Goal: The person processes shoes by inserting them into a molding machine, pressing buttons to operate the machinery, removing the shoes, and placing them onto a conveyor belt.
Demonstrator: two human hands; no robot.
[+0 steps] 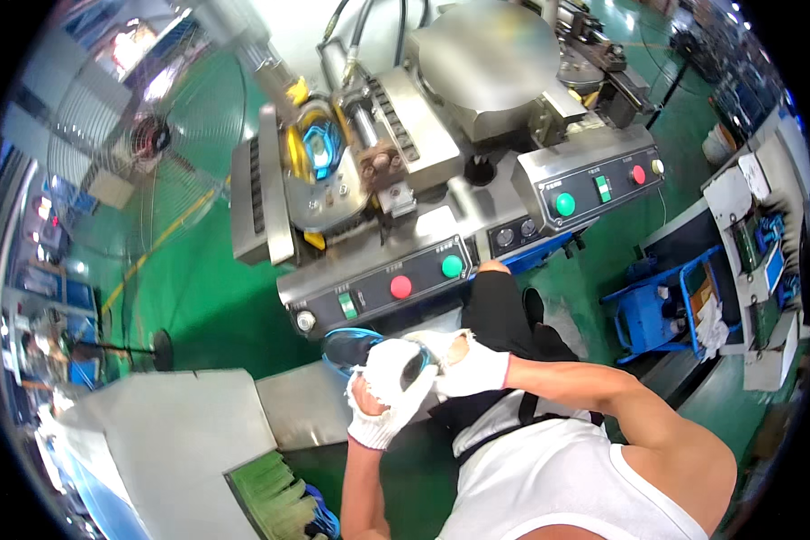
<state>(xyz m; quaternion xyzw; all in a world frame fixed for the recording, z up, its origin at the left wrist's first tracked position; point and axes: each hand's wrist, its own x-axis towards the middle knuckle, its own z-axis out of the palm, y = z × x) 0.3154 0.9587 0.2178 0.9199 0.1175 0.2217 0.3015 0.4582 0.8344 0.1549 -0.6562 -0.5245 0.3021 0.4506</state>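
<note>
Both my hands wear white knit gloves with the fingertips partly bare, and they meet in front of my lap. A dark piece with a bright blue edge, which looks like a shoe upper, sticks out to the left of them. My left hand is closed round its near side. My right hand has its fingers bent in against it from the right; the gloves hide much of the piece. Just beyond stands a metal machine, where a similar blue piece sits between the plates of the left station.
A control panel with red and green buttons runs just beyond my hands; a second panel is at right. A pale table lies at left, a caged fan behind it. A blue cart and a rack stand at right.
</note>
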